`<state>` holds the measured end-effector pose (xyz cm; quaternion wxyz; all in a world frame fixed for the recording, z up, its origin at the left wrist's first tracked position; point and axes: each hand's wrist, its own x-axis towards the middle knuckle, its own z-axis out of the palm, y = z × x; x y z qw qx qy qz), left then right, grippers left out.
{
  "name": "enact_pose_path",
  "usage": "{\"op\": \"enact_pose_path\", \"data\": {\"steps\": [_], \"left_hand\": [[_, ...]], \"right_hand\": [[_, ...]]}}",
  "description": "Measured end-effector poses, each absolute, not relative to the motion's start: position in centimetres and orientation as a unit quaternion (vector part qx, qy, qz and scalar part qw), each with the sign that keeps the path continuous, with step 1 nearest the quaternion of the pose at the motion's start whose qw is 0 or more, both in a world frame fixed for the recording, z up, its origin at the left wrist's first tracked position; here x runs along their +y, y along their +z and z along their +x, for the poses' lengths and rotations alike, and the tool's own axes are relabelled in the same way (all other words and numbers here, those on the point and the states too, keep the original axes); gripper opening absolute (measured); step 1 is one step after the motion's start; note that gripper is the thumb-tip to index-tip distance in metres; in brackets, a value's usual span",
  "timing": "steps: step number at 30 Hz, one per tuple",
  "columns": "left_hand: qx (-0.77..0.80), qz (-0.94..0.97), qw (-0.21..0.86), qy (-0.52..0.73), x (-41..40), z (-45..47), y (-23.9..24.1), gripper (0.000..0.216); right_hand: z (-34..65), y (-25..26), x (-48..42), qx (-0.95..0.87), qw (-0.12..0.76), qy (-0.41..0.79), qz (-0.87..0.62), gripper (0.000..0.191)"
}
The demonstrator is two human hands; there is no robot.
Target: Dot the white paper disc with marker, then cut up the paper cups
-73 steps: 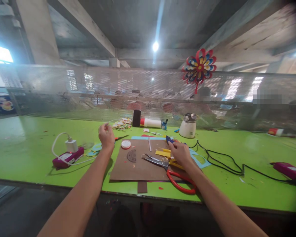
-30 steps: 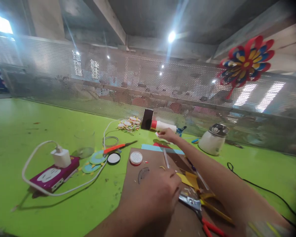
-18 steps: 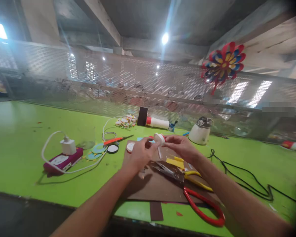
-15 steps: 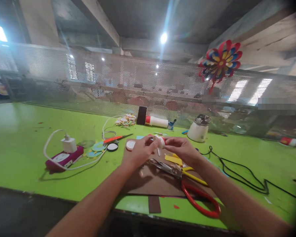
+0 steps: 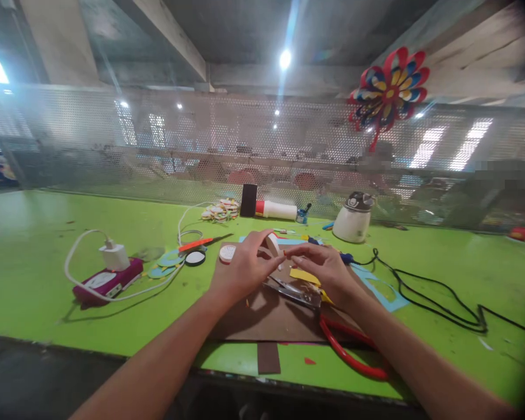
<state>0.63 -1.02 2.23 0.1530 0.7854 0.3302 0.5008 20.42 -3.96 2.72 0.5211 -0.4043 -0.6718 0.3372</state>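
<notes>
My left hand (image 5: 240,271) and my right hand (image 5: 321,265) meet above a brown cardboard sheet (image 5: 262,315) on the green table (image 5: 48,291). Both pinch a small white roll of tape (image 5: 273,244) between their fingertips; the left holds the roll and the right grips its end. Red-handled scissors (image 5: 328,326) lie on the cardboard just under my right wrist. Yellow paper pieces (image 5: 304,276) lie beside the scissors. A white round lid (image 5: 227,252) sits at the cardboard's far left corner.
A pink power strip (image 5: 107,280) with a white charger and cable lies at left. Paper circles (image 5: 170,259), an orange-handled tool (image 5: 201,242), a glue bottle (image 5: 275,210), a white kettle (image 5: 354,219) and black cables (image 5: 424,289) surround the cardboard. A mesh fence (image 5: 157,151) backs the table.
My right hand reached to the far side, picked up the white roll and brought it back. Both hands now hold it lower, close above the cardboard.
</notes>
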Motion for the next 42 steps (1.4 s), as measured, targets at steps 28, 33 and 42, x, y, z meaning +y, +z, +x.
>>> {"op": "enact_pose_path", "data": {"steps": [28, 33, 42], "left_hand": [[0.252, 0.821, -0.002, 0.512, -2.1, 1.1, 1.8, 0.056], [0.226, 0.831, 0.019, 0.509, -2.4, 1.3, 2.1, 0.055], [0.178, 0.763, 0.369, 0.501, -2.5, 1.5, 1.8, 0.060]], "right_hand": [[18.5, 1.2, -5.3, -0.647, 0.553, 0.393, -0.349, 0.029], [18.8, 0.8, -5.4, -0.683, 0.565, 0.245, -0.393, 0.020], [19.2, 0.9, -5.7, -0.737, 0.544, 0.062, -0.397, 0.010]]}}
